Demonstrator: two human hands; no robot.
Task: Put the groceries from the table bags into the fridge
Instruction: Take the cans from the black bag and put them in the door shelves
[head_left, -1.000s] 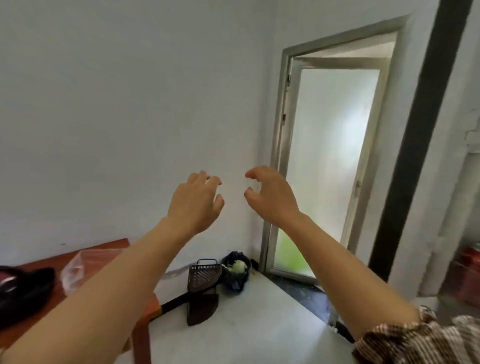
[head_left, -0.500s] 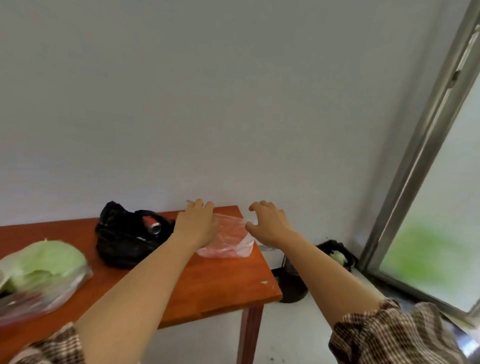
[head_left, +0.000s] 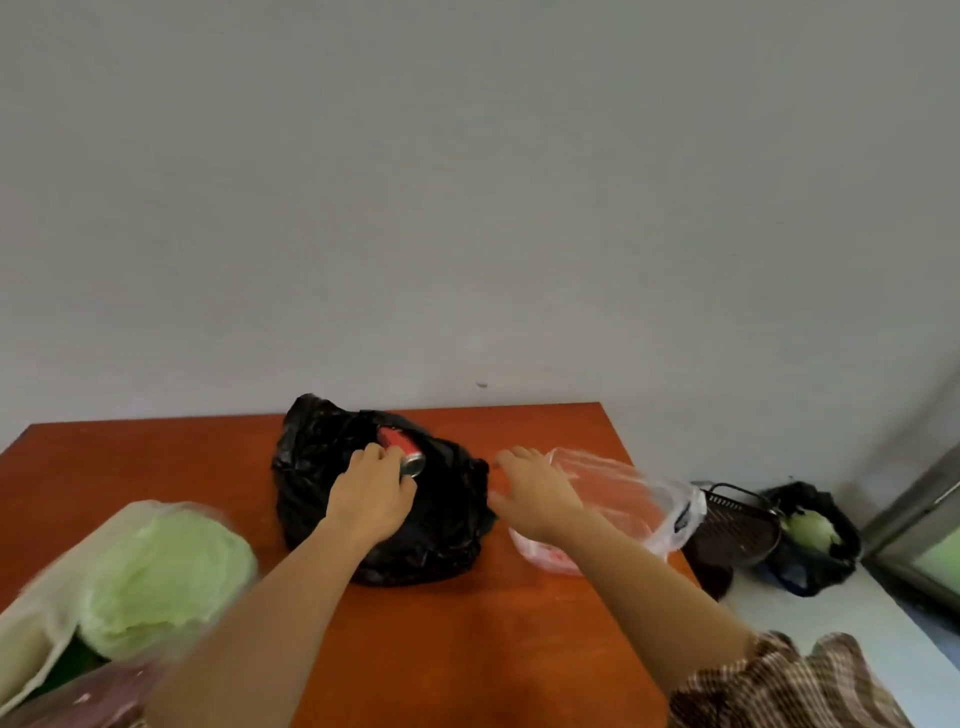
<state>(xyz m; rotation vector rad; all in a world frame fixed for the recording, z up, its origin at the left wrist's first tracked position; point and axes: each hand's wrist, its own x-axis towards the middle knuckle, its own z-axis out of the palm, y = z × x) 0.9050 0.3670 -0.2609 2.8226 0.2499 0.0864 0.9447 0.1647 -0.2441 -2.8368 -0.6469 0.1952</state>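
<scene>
Left hand (head_left: 371, 499) grasps a cylindrical red can (head_left: 399, 444), metal-ended, inside the crinkled black bag (head_left: 447, 519). Right hand (head_left: 535, 493) released, fingers spread, beside a clear film bag (head_left: 623, 496). Smooth wooden tabletop (head_left: 493, 623) beneath both.

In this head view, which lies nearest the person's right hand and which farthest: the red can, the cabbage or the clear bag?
1. Clear bag: just beside the right hand, on its right.
2. Red can: off to the left, in the black bag.
3. Cabbage: far left.
</scene>
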